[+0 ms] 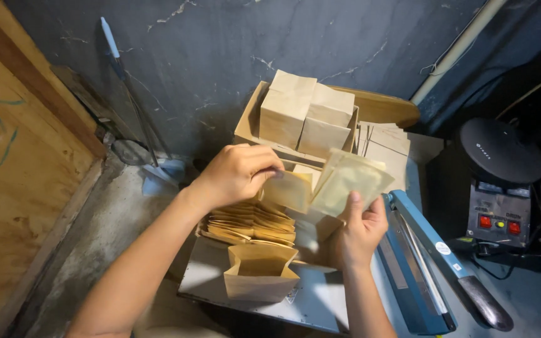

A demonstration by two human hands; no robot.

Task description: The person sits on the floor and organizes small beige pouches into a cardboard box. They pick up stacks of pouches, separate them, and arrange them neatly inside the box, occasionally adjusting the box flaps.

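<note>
Right hand [359, 233] pinches a flat translucent-faced paper pouch [352, 181] by its near edge, thumb on the face; pouch fans up and left. Left hand [238, 172] is closed, fingertips gripping a second kraft pouch [289, 191] just left of the first, the two pouches touching or overlapping. Both sit above the row of flat pouches [252, 225]. An open standing bag [261, 272] is nearer; the blue heat sealer [421, 256] lies right.

A blue heat sealer [422, 263] lies right of the worktop [320, 300], a black machine with red buttons [501, 216] beyond it, a cardboard box [250, 119] behind, and plywood [14, 169] leaning left.
</note>
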